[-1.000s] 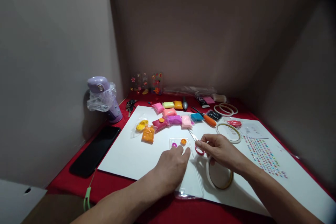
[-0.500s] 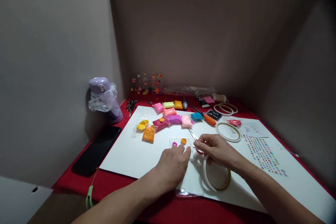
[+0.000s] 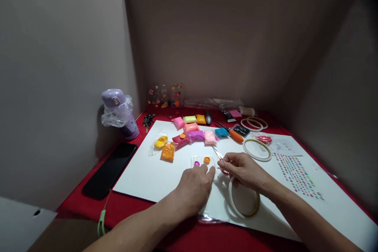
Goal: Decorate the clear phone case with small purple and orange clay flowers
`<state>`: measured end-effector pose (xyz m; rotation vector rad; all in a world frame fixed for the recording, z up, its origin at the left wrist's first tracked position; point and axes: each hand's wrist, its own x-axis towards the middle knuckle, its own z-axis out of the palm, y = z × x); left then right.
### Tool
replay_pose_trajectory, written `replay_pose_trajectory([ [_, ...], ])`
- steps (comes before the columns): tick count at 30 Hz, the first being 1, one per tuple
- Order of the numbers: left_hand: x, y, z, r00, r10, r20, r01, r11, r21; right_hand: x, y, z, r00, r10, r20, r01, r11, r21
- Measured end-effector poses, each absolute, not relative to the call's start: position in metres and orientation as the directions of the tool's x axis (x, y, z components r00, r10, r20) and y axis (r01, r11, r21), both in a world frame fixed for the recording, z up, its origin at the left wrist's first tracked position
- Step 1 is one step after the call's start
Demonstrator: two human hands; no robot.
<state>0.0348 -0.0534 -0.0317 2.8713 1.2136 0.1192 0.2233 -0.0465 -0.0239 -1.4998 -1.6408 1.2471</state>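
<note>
Black phone (image 3: 110,170), flat, far left on red cloth (image 3: 177,236). White board (image 3: 141,177), bearing the work. Orange packet (image 3: 167,152), apart from the hands. Left hand (image 3: 193,189), palm down, fingers bent over the clear case (image 3: 213,202); whether they pinch anything, cannot tell. Case: lies on the board below the packets, lower end at the near edge; probably light, bendy and slippery, best held by its raised side rims. Purple flower (image 3: 197,163) and orange flower (image 3: 207,160), at its upper end; likely soft, easily dented. Scissors (image 3: 217,152), just beside, partly covered. Tape roll (image 3: 231,199), tilted on edge, likely light and firm, best held by its rim; right hand (image 3: 245,169) grips it, thumb and forefinger together. Gem stickers (image 3: 298,175), far right; white board surface between, room for sideways movement.
</note>
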Motion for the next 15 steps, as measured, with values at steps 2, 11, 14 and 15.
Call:
replay_pose_trajectory([
  [2, 0.035, -0.054, -0.032, 0.693, 0.717, 0.072, 0.716, -0.697, 0.051, 0.223, -0.047, -0.023, -0.193, 0.966, -0.171, 0.42, -0.076, -0.905],
  [11, 0.031, -0.055, -0.027, 0.682, 0.722, 0.118, 0.716, -0.692, 0.093, 0.219, -0.049, -0.018, -0.201, 0.95, -0.238, 0.367, -0.152, -0.918],
  [14, 0.021, -0.054, -0.017, 0.687, 0.715, 0.13, 0.703, -0.699, 0.133, 0.216, -0.05, -0.015, -0.192, 0.943, -0.272, 0.356, -0.191, -0.915],
  [15, 0.016, -0.054, -0.012, 0.687, 0.715, 0.13, 0.7, -0.699, 0.148, 0.215, -0.05, -0.014, -0.191, 0.94, -0.282, 0.35, -0.203, -0.914],
])
